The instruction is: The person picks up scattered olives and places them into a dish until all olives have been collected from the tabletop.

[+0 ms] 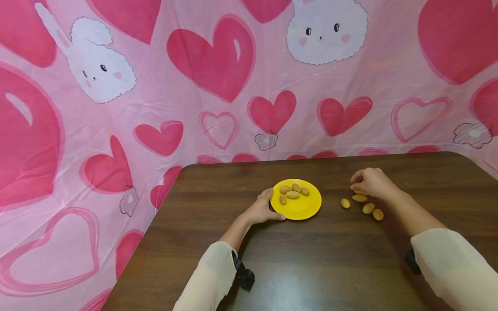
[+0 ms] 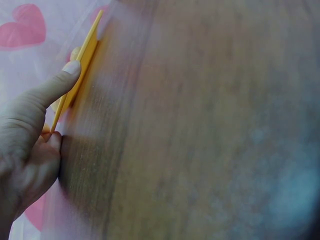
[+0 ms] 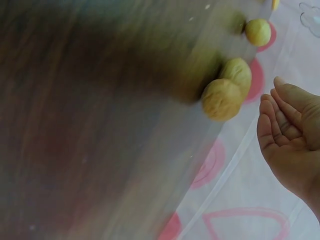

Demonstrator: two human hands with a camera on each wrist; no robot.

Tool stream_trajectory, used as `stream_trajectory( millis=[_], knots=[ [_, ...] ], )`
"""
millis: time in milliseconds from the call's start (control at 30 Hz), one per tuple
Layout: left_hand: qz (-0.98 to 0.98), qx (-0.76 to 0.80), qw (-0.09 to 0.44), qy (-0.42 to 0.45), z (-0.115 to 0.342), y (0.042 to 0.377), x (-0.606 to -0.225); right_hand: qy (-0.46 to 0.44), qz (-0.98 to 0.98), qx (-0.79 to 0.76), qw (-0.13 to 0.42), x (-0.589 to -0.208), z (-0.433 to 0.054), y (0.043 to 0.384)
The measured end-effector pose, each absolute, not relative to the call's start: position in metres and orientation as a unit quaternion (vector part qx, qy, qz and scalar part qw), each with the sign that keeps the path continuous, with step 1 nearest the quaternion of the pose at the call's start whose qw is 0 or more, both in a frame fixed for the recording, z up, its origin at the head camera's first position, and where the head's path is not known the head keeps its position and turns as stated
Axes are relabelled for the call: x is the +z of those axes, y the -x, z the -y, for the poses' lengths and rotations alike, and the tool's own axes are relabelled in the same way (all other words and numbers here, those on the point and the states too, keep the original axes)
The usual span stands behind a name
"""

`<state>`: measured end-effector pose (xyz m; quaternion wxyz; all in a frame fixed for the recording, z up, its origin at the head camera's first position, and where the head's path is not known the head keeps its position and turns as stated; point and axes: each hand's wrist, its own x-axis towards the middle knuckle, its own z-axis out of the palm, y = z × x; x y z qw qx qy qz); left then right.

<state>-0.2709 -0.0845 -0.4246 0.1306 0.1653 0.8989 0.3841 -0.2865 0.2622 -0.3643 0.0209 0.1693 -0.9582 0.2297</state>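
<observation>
Five small potatoes (image 1: 292, 195) sit on a yellow plate (image 1: 300, 210), gathered in its far left part, from nine round to one o'clock, with twelve pointing away from the person. The left hand (image 1: 260, 210) holds the plate's rim on the left side, thumb near seven o'clock and fingers up toward ten. At three o'clock from the plate, well apart from it, four loose potatoes (image 1: 359, 198) lie plainly in sight, and part of another shows under the right hand (image 1: 372, 181). That hand's fingers are bunched narrow, with the tips pointing down; whether they pinch the hidden potato, I cannot tell.

The potatoes look smooth and rounded, so one pinched off-centre could slip and roll. A low sweep of the right hand might knock its neighbours at six to eight o'clock from it. The plate's rim looks shallow; if the left hand tipped it, the potatoes on it would probably slide.

The table (image 1: 303, 263) is dark brown with a wood grain, glossy toward six o'clock, and its far corners are rounded. Beyond it, from nine through twelve to three o'clock, hangs a pink cloth (image 1: 268, 65) printed with hearts and white rabbits.
</observation>
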Motion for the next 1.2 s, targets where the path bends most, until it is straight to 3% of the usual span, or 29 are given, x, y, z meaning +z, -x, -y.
stream_trajectory(
  millis=[1200],
  knots=[
    [-0.903,0.377,0.127,-0.164,0.084,0.271,-0.426,-0.144,0.969,0.199,-0.029,-0.378,-0.287,0.287]
  ],
)
